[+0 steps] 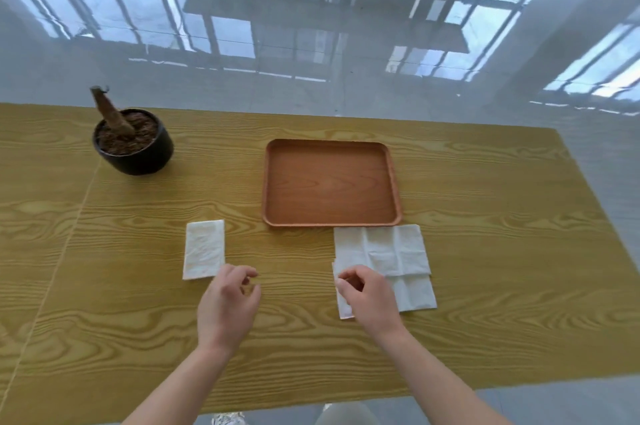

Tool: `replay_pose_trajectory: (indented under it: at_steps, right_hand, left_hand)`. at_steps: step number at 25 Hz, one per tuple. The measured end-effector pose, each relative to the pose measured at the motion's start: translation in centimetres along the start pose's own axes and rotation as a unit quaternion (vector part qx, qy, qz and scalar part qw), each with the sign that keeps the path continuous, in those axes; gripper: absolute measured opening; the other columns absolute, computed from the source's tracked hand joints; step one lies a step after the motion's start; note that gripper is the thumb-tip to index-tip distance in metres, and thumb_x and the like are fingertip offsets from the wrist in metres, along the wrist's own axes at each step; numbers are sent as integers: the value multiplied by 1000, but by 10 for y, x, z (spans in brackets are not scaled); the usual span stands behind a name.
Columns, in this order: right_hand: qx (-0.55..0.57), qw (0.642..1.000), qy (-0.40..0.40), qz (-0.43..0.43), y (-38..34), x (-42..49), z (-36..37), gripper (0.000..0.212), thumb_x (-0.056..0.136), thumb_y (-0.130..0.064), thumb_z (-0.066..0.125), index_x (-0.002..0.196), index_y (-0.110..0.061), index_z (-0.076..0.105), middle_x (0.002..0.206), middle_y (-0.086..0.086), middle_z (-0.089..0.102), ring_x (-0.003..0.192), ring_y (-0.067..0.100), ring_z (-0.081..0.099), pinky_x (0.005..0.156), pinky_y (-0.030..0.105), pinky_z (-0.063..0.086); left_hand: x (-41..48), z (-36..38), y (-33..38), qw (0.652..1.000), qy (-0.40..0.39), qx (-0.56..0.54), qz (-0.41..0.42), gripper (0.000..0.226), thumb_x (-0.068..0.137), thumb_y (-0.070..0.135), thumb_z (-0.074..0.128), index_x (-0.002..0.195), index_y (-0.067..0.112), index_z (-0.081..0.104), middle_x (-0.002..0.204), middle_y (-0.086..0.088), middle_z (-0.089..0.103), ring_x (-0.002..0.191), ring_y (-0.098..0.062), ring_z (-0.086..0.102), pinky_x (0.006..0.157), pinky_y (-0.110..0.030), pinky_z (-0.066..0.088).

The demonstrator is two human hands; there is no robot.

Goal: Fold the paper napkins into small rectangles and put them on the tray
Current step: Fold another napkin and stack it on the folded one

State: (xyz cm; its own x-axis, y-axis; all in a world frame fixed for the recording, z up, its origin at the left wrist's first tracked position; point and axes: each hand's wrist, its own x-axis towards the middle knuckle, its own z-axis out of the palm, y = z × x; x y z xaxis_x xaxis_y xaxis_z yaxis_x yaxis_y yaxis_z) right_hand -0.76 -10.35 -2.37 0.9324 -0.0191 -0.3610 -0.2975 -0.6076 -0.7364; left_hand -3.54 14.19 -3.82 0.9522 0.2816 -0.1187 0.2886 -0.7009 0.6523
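White open napkin (391, 251) just before tray (265, 182), edge pinched by right fingers (348, 275); left fingers (242, 270) slack, empty, beside folded napkin (204, 248).

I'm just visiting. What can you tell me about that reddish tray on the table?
The tray is shallow, nearly square, with rounded corners and a low raised rim, reddish-brown with a wood-grain look. It lies flat on the yellow wood-patterned table, with no napkin in it yet. The unfolded napkins lie right up at the right part of its near rim; whether they touch is unclear. Neither the left hand nor the right hand touches it.
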Motion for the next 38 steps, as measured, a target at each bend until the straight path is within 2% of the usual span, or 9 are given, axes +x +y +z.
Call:
replay_pose_trajectory:
  at_steps: [6,11,16,19,26,29,31,35,38]
  right_hand:
    - [-160,980,110,-36,69,-2,-86,13,89,-16,72,101,-18,75,92,-6,69,85,15,62,72,33,54]
    - [-339,924,52,-171,90,21,-118,37,78,-14,75,115,-17,71,111,-2,69,104,23,61,81,35,54]
    - [-390,895,-27,-213,92,44,-123,27,86,-29,66,113,-24,65,119,-5,61,105,19,56,83,34,50]
    - [-412,881,-14,-233,95,50,-122,17,89,-32,64,102,-21,68,113,-3,61,98,20,56,77,35,50]
    - [-403,871,39,-278,99,55,-122,12,89,-25,70,81,-16,70,94,-2,64,77,20,56,63,35,50]
    - [-393,881,10,-262,96,53,-122,36,79,-48,77,101,-20,70,99,-2,63,83,21,58,69,35,51]
    - [-394,887,14,-243,93,54,-119,51,73,-49,80,114,-20,68,102,0,63,87,23,59,72,38,52]
    - [-351,885,80,-295,86,56,-113,24,74,-16,82,97,-18,74,104,5,70,92,29,64,68,42,54]
    - [-286,896,113,-319,76,55,-116,10,80,-6,80,86,-14,76,104,5,76,96,31,69,72,42,56]
  left_hand:
    - [-12,63,76,980,-69,54,180,19,80,23,79,97,18,73,92,5,64,89,-18,59,69,-33,52]
    - [9,99,114,937,-111,215,251,24,82,28,66,102,16,70,103,-2,62,98,-26,57,78,-39,48]
    - [13,109,120,910,-133,281,274,16,84,32,65,82,16,68,89,-2,61,81,-24,56,69,-38,47]
    - [12,108,124,901,-123,296,293,10,73,15,79,78,18,70,74,-2,61,65,-24,57,56,-36,46]
    - [11,108,119,926,-88,252,267,18,78,11,74,64,14,62,76,-1,60,67,-23,55,57,-36,45]
    - [11,105,120,948,-67,199,241,13,84,13,68,71,12,67,84,0,63,76,-23,57,64,-39,47]
    - [12,103,123,952,-52,164,252,12,85,13,68,73,12,66,85,1,64,77,-22,58,64,-38,46]
    - [14,96,133,954,-35,99,280,9,84,13,66,77,16,61,88,6,66,83,-18,63,68,-36,46]
    - [13,88,135,968,-6,39,250,6,86,17,60,80,17,59,85,7,67,81,-17,63,73,-37,47]
